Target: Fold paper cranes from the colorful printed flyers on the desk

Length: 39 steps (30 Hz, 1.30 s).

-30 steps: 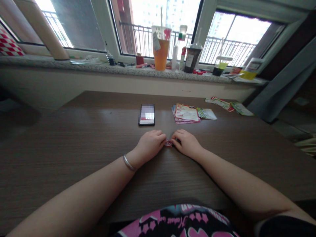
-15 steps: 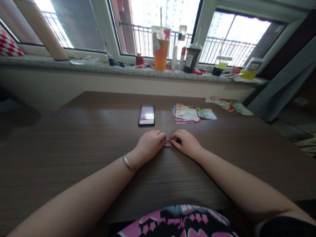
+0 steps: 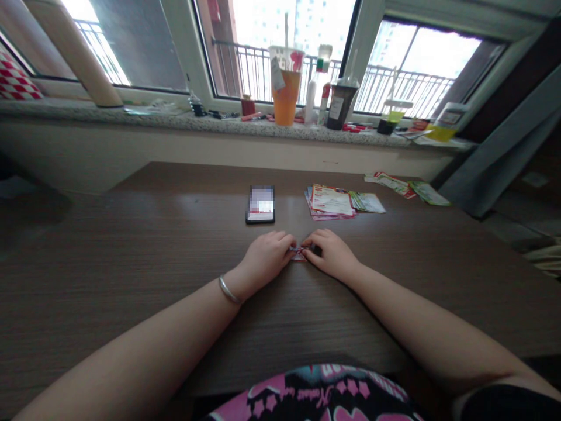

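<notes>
Both my hands rest on the dark wooden table (image 3: 131, 245), meeting at its middle. My left hand (image 3: 265, 257), with a silver bangle on the wrist, and my right hand (image 3: 331, 252) each pinch one side of a small folded piece of red-and-white paper (image 3: 299, 254). The fingers of both are curled and pressed on it. Most of the paper is hidden under the fingertips.
A phone (image 3: 260, 204) lies just beyond my hands. A stack of printed leaflets (image 3: 333, 201) sits to its right, with more leaflets (image 3: 405, 186) at the far right edge. The windowsill holds an orange drink cup (image 3: 286, 88), bottles and a dark cup (image 3: 340, 102).
The fingertips of both hands have closed in slightly over the small paper, which shows less than before. The arms have stayed in place.
</notes>
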{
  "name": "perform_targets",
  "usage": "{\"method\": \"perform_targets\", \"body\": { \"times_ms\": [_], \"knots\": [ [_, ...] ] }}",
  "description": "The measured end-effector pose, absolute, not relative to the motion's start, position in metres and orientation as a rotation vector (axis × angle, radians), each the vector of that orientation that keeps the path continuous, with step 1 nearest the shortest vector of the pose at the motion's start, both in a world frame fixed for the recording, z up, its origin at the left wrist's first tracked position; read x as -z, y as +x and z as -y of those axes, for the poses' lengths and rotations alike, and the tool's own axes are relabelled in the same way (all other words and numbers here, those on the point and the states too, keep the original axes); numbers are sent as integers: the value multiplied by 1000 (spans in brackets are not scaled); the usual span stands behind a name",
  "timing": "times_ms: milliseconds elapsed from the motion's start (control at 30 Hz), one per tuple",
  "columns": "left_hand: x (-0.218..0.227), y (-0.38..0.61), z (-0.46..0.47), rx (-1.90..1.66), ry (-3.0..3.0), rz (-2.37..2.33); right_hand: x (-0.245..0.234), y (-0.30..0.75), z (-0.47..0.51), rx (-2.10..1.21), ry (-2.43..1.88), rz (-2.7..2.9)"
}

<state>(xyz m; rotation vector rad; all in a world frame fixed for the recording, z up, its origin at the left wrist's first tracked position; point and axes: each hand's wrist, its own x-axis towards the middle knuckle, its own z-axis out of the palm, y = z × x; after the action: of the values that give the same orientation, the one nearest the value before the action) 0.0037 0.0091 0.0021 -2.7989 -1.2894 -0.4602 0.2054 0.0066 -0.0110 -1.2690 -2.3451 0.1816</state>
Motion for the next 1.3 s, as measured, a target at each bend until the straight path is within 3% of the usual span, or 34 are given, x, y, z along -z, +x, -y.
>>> {"method": "perform_targets", "body": {
  "times_ms": [700, 1300],
  "knots": [
    [0, 4, -8, 527, -2888, 1168, 7, 204, -3, -292, -1183, 2366],
    [-5, 5, -7, 487, -2848, 1112, 1, 200, 4, -118, -1292, 2453]
  ]
}}
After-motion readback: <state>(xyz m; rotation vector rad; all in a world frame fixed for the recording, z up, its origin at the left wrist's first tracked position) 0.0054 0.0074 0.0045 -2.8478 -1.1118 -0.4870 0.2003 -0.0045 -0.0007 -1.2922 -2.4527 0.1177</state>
